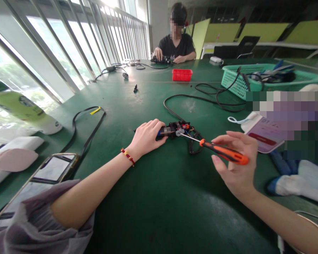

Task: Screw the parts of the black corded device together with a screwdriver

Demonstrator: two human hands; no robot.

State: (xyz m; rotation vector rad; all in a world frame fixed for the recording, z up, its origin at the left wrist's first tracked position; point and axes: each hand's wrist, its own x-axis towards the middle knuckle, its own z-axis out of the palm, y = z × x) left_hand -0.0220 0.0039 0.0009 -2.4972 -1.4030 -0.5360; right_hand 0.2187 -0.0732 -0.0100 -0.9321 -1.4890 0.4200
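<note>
My left hand (149,135) is closed over the blue and black body of an opened electric device (172,129), holding it down on the green table. Wires and a grey part show at the device's right end, and a black cord runs from it. In my right hand (241,169) is a screwdriver (224,151) with an orange and black handle, held between thumb and fingers. Its thin shaft points left, and the tip reaches the grey part of the device. Whether the tip sits in a screw is too small to tell.
A red bin (182,74) stands farther back on the green table (148,197). The black cord (198,96) loops toward a green basket (233,79) holding tools. Phones lie at left (53,167) and right. A bottle (23,109) is at left. Across the table, a person (176,44) handles a black object.
</note>
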